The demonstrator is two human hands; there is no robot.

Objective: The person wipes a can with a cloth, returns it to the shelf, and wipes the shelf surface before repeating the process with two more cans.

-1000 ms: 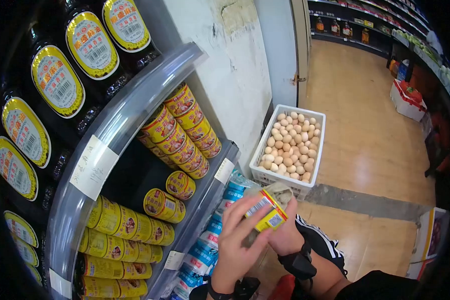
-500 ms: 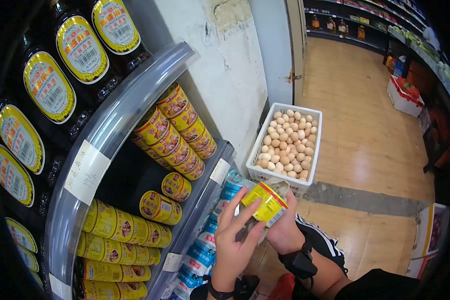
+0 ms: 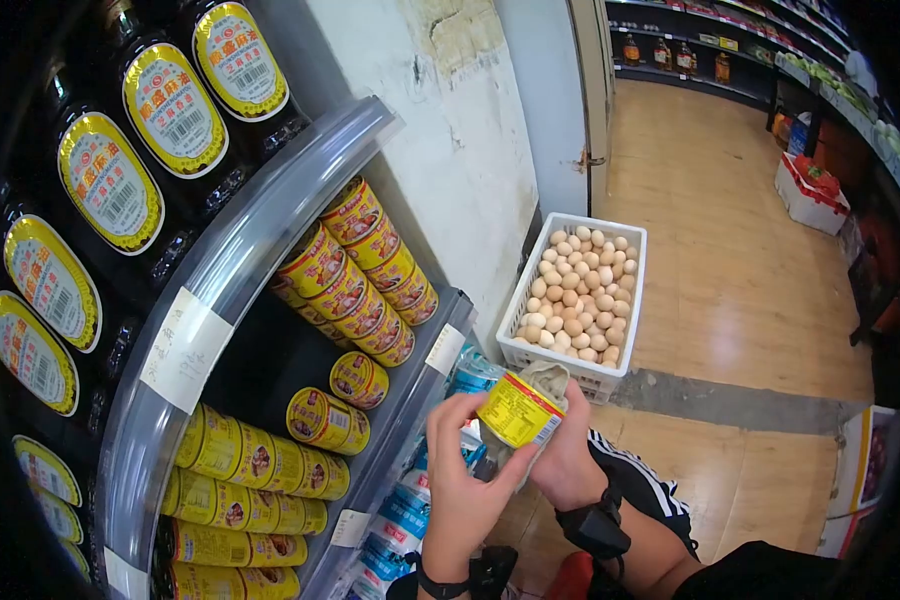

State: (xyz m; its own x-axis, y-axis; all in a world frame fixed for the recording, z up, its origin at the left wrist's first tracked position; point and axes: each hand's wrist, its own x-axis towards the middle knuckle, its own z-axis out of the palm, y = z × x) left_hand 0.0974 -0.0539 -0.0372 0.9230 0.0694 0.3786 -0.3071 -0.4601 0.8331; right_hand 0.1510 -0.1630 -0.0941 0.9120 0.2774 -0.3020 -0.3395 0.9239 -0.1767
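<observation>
Head view looks down along a shop shelf (image 3: 260, 215) at two bare hands holding one yellow can (image 3: 518, 410) between them. That can sits tilted, its label side up, just right of the shelf's lower front edge and in front of the white crate of eggs (image 3: 575, 290) that stands on the wooden floor (image 3: 730, 260). The left hand (image 3: 465, 490) comes up from below with its fingers curled around the can's left and lower side, thumb and fingertips pressed on the label, so it is closed on the can rather than spread. The right hand (image 3: 570, 455) cups the can from the right and behind; a grey cloth (image 3: 548, 383) is bunched between this hand and the can's top end, and its fingers are wrapped over both. Each wrist wears a dark strap.

Left of the can, the shelf holds rows of the same yellow cans (image 3: 360, 270) stacked on their sides, with more rows lower down (image 3: 260, 460). Above those, dark bottles (image 3: 180, 100) with yellow labels stand in a line. Blue packets (image 3: 405, 500) lie on the level below the can.
</observation>
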